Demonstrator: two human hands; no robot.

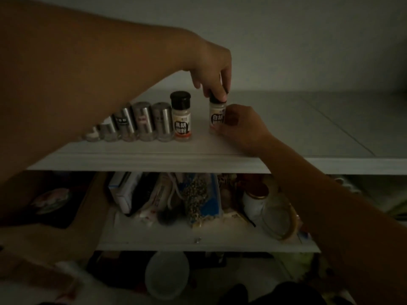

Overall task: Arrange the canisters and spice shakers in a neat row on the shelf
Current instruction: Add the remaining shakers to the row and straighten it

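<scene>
Nearest the camera, two lower shelves are seen, crowded with packets, a box and jars; none of it is being handled.

On the top shelf the last step of the row appears to be in hand. The right hand is wrapped around the lower body of a loose shaker, fingers closed on its label. The left hand is brought down from above, fingertips pinched on the shaker's black cap. The shaker is held upright, on or just above the shelf; which cannot be told in the dim light.

It stands apart from the row, with a clear gap between it and the black-capped shaker that ends the row.

The next move, it is judged, calls for the held shaker to be slid left until that gap is closed, kept upright, label turned forward, and set in line with the others.

Counted: two black-capped shakers, one placed and one held. Three steel canisters are counted clearly; at least two smaller items are made out behind the left forearm, too hidden to be identified.
</scene>
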